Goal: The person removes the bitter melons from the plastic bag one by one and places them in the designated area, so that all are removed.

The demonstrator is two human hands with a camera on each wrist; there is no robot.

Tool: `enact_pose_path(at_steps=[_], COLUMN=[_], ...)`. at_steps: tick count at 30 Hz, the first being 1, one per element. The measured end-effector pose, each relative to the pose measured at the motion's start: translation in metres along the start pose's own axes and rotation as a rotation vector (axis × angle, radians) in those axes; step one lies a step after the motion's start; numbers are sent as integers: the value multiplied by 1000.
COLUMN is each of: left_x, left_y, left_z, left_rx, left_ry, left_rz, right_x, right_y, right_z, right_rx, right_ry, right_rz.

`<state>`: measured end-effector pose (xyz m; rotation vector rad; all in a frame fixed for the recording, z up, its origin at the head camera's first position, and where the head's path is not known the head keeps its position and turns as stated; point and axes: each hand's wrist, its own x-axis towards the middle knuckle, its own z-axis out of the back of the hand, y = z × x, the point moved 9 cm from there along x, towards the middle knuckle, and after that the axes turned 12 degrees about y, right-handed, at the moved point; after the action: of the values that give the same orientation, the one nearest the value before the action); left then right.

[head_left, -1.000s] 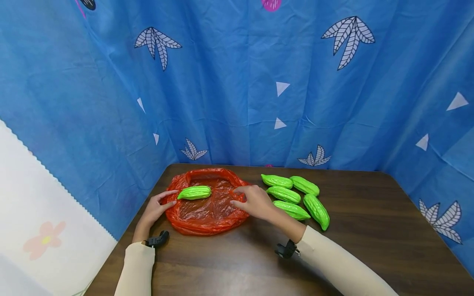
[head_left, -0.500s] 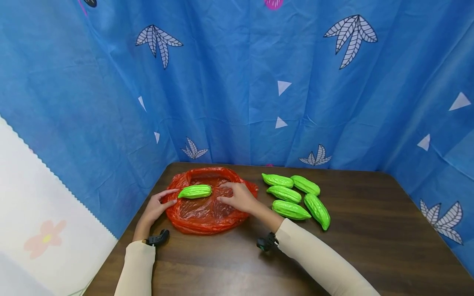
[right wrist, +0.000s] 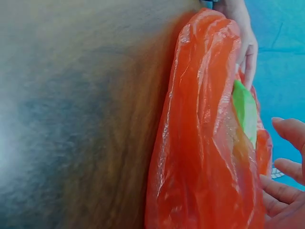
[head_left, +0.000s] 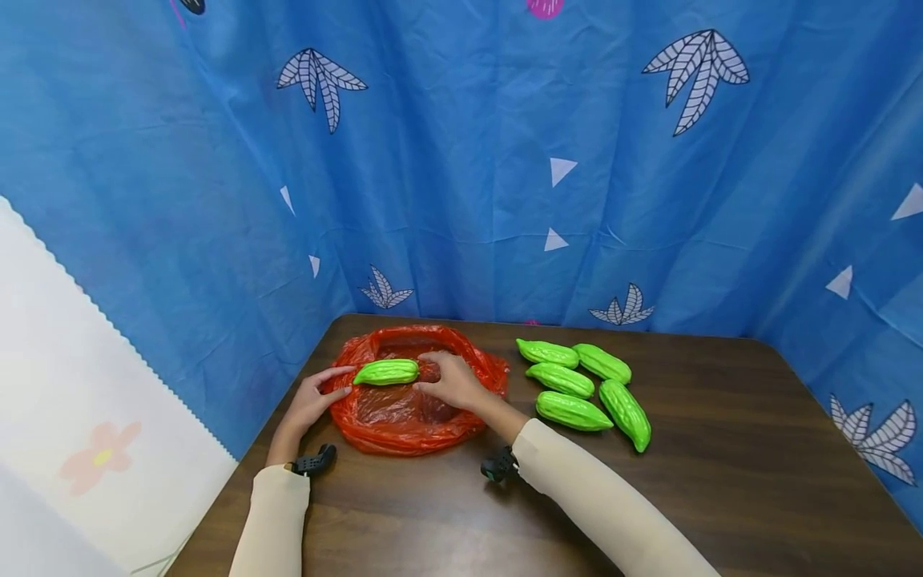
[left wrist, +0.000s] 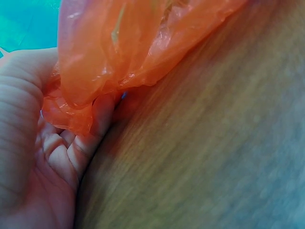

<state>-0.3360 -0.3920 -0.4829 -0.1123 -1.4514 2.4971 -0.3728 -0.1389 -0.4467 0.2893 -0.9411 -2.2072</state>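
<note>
A red plastic bag (head_left: 411, 442) lies spread on the table with its mouth gathered into a wide ring. Inside the ring sits a green bitter melon (head_left: 388, 372), its pointed end to the left. My left hand (head_left: 306, 405) grips the bag's left rim; in the left wrist view the thumb and fingers (left wrist: 100, 114) are around the crumpled film. My right hand (head_left: 456, 382) reaches over the bag's right side, thumb and fingers spread near the melon's blunt end. In the right wrist view its fingers (right wrist: 285, 167) stand apart from the melon (right wrist: 245, 112).
Several more bitter melons (head_left: 573, 411) lie grouped on the dark wooden table (head_left: 728, 417), right of the bag. A blue patterned curtain (head_left: 461, 160) hangs behind the table's back edge and along its sides. White cloth (head_left: 86, 385) hangs at the left.
My right hand has moved left from the bag's right rim to the melon's blunt end, its fingers spread. The left hand has stayed at the left rim. The view has shifted slightly.
</note>
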Motion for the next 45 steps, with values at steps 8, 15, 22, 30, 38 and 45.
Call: enact_pose_path(at_steps=[8, 15, 22, 30, 38, 45], left_x=[3, 3, 1, 3, 10, 6], left_y=[14, 41, 43, 40, 33, 15], left_z=[2, 3, -2, 1, 0, 0], left_rx=[7, 36, 24, 32, 19, 5], left_ry=[-15, -40, -40, -39, -30, -12], left_rz=[5, 35, 40, 26, 27, 21], right_x=[17, 24, 31, 40, 46, 50], right_y=[-3, -7, -15, -17, -24, -20], right_z=[-13, -19, -24, -27, -25, -26], right_rx=[-26, -21, -19, -6, 83, 80], right_ry=[29, 16, 21, 45, 44, 56], right_rz=[-18, -38, -53, -65, -58, -47])
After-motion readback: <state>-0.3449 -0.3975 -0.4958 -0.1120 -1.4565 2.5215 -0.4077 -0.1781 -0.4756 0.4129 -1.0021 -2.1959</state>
